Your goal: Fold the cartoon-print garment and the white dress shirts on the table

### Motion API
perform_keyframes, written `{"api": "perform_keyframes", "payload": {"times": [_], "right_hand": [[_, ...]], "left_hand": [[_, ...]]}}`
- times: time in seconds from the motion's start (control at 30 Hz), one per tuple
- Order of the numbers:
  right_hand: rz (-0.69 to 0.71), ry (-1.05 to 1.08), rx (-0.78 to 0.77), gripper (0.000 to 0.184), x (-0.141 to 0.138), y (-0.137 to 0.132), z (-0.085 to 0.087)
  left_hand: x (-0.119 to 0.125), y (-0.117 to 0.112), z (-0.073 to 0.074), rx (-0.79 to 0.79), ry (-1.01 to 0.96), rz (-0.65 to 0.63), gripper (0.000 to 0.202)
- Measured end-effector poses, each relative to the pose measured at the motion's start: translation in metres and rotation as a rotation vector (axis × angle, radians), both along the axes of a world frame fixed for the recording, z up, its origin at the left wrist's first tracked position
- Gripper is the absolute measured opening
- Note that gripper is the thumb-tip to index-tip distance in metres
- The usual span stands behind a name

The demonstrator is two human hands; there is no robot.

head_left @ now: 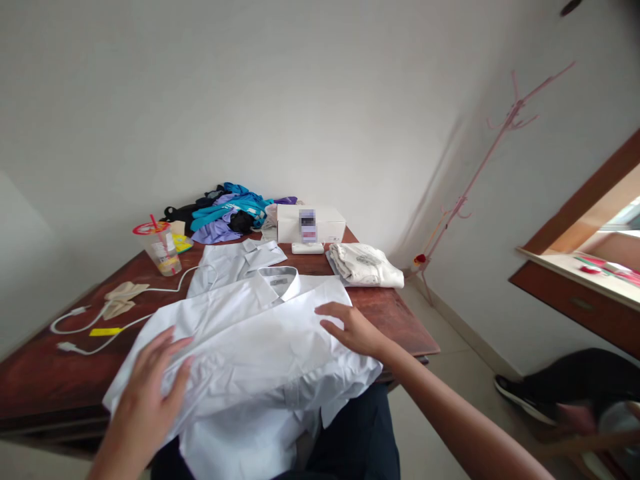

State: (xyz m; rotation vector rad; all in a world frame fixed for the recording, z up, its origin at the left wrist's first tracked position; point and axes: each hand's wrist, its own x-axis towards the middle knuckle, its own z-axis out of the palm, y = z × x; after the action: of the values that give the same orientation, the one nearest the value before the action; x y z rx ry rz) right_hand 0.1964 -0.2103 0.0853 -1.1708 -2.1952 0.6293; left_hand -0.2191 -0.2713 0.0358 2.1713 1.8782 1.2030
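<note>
A white collared shirt (260, 340) lies spread face-up on the dark wooden table (400, 320), its hem hanging over the near edge. My left hand (150, 387) rests flat on the shirt's left side, fingers stretched out. My right hand (350, 327) lies flat on the right side near a folded-in sleeve, fingers apart. Neither hand grips the cloth. A second white shirt (235, 263) lies folded behind it.
A folded cream garment (367, 265), a white box (310, 223), a pile of coloured clothes (230, 213), a plastic cup with a red straw (163, 250), a beige cloth (120, 298) and white cables (75, 327) share the table. A pink coat stand (480, 167) fills the corner. Another person's leg and shoe (550, 387) are at right.
</note>
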Motion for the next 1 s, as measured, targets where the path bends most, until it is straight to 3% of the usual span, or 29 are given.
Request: {"api": "perform_keyframes", "payload": {"times": [0.07, 0.13, 0.27, 0.4, 0.5, 0.8, 1.0], "right_hand": [[-0.072, -0.063, 0.054, 0.044, 0.007, 0.035, -0.020], [-0.162, -0.154, 0.005, 0.051, 0.011, 0.064, -0.041], [-0.277, -0.288, -0.092, 0.065, 0.014, 0.094, -0.076], [-0.285, -0.340, -0.047, 0.066, 0.017, 0.107, -0.094], [-0.269, -0.364, -0.008, 0.067, 0.019, 0.115, -0.099], [-0.203, -0.396, 0.060, 0.066, 0.019, 0.141, -0.100], [-0.162, -0.479, -0.013, 0.072, 0.014, 0.158, -0.092]], "left_hand": [[0.049, 0.009, 0.013, 0.022, 0.030, -0.206, 0.035], [0.088, 0.023, 0.013, -0.003, 0.090, -0.352, 0.036], [0.122, 0.056, -0.012, -0.047, 0.252, -0.472, 0.040], [0.120, 0.073, -0.043, -0.088, 0.396, -0.396, 0.048], [0.113, 0.074, -0.054, -0.077, 0.448, -0.353, 0.052], [0.108, 0.074, -0.057, 0.034, 0.534, -0.319, 0.060], [0.107, 0.075, -0.058, 0.148, 0.645, -0.302, 0.068]]}}
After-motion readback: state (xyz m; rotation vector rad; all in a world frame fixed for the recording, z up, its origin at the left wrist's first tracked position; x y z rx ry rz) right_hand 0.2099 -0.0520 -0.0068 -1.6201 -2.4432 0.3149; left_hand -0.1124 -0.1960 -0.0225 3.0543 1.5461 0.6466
